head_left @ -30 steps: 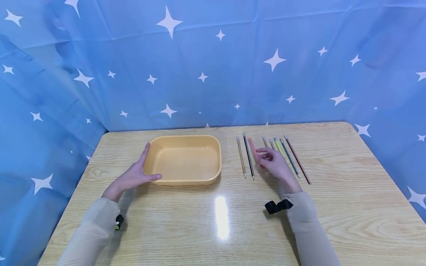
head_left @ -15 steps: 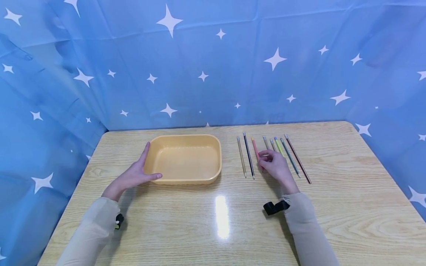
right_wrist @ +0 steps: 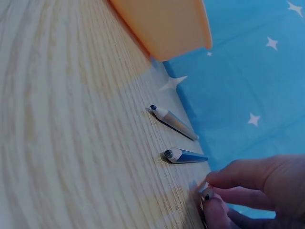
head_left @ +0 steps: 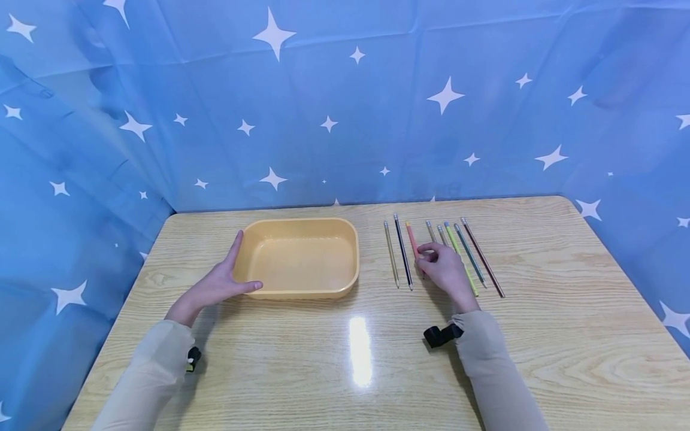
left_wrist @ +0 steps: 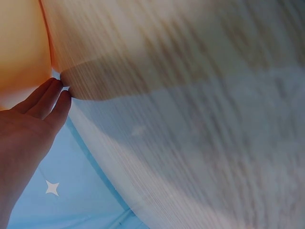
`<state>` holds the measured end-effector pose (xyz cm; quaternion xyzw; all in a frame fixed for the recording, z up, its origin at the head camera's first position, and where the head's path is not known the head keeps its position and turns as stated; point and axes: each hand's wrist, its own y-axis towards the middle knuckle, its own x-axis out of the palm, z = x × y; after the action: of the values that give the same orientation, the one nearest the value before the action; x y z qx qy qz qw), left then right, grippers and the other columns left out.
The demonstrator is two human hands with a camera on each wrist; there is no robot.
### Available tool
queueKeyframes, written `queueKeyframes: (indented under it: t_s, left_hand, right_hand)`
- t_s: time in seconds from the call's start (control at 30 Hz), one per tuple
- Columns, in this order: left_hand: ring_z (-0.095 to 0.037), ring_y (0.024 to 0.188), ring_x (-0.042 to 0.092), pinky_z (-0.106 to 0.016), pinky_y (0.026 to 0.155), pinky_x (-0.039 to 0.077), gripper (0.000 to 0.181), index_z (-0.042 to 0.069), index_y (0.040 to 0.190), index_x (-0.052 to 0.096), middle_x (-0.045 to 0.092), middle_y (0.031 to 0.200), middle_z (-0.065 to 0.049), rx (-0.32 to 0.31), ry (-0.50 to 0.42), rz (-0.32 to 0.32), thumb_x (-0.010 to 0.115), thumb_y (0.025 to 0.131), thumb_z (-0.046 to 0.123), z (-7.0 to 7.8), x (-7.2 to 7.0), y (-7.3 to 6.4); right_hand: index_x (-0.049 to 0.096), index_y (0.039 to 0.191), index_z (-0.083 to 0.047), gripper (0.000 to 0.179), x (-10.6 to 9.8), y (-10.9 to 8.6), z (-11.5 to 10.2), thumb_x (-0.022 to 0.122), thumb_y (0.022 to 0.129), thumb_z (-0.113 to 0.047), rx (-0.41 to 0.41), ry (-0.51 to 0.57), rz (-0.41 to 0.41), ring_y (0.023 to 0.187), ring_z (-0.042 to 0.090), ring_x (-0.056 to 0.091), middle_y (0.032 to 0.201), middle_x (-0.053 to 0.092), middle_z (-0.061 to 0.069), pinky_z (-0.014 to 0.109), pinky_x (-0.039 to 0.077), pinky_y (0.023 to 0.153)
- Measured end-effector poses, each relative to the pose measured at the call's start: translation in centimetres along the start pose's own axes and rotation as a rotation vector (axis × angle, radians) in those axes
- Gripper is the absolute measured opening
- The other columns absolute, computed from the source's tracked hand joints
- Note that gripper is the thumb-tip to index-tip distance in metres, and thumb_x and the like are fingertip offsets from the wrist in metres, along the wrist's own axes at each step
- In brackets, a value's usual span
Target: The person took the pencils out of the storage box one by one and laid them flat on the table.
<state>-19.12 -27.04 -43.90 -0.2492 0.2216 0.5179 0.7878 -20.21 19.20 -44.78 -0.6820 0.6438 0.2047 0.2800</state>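
Observation:
In the head view my left hand (head_left: pixel 218 284) rests against the left end of a yellow-orange plastic tray (head_left: pixel 302 295), its thumb over the front rim. The left wrist view shows its fingers straight along the tray's side. My right hand (head_left: pixel 448 272) pinches a pink pencil (head_left: pixel 412 238) near its lower end between thumb and fingertips. In the right wrist view the sharpened tip (right_wrist: pixel 208 193) pokes out of that pinch, close over the table. A dark blue pencil (head_left: pixel 402 251) and a gold pencil (head_left: pixel 392 256) lie just left of it.
Right of the pink pencil lie several more, partly behind my right hand: a yellow-green pencil (head_left: pixel 451 237), a teal pencil (head_left: pixel 471 256) and a dark red pencil (head_left: pixel 483 257). A blue star-printed curtain (head_left: pixel 345 108) borders the wooden table (head_left: pixel 302 365) at the back and sides.
The pink pencil has shifted right, away from the dark blue one, then slightly back left, held by my right hand throughout. My left hand and the tray have not moved.

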Motion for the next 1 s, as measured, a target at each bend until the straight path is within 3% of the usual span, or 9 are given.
queueKeyframes:
  t_s: [0.27,0.5,0.7,1.0]
  left_hand:
    - [-0.049,0.140,0.007,-0.062,0.109,0.013,0.120,0.019,0.152,-0.020,-0.008,0.158,-0.022,0.009,0.008,-0.003,0.077,0.083,0.032,0.1,0.0,0.0]
    - [-0.051,0.139,0.008,-0.063,0.108,0.014,0.119,0.020,0.152,-0.021,-0.006,0.156,-0.026,-0.007,0.024,0.000,0.076,0.083,0.034,0.4,-0.1,-0.3]
    - [-0.050,0.139,0.008,-0.062,0.108,0.016,0.119,0.021,0.151,-0.022,-0.007,0.157,-0.025,-0.023,0.020,-0.004,0.075,0.084,0.035,0.6,-0.3,-0.4]
    - [-0.049,0.139,0.010,-0.062,0.108,0.017,0.120,0.019,0.151,-0.022,-0.006,0.157,-0.026,-0.043,0.031,-0.003,0.076,0.083,0.037,0.8,-0.5,-0.1]
  right_hand:
    - [0.061,0.121,0.003,0.031,-0.2,-0.1,0.1,0.060,0.093,-0.012,0.011,0.007,0.018,0.075,0.023,0.058,0.088,0.063,0.011,0.033,0.043,0.060]
    - [0.061,0.123,0.001,0.032,-0.5,-0.4,0.4,0.061,0.092,-0.010,-0.061,0.079,0.049,0.081,0.025,0.061,0.095,0.063,0.014,0.032,0.047,0.061]
    - [0.059,0.126,0.001,0.035,-1.3,-0.8,0.5,0.061,0.094,-0.012,-0.128,0.091,0.022,0.087,0.027,0.061,0.100,0.063,0.015,0.033,0.049,0.065]
    - [0.052,0.136,0.000,0.044,-2.9,-1.1,0.7,0.060,0.097,-0.018,-0.190,0.073,-0.038,0.100,0.033,0.061,0.113,0.063,0.017,0.044,0.051,0.081]
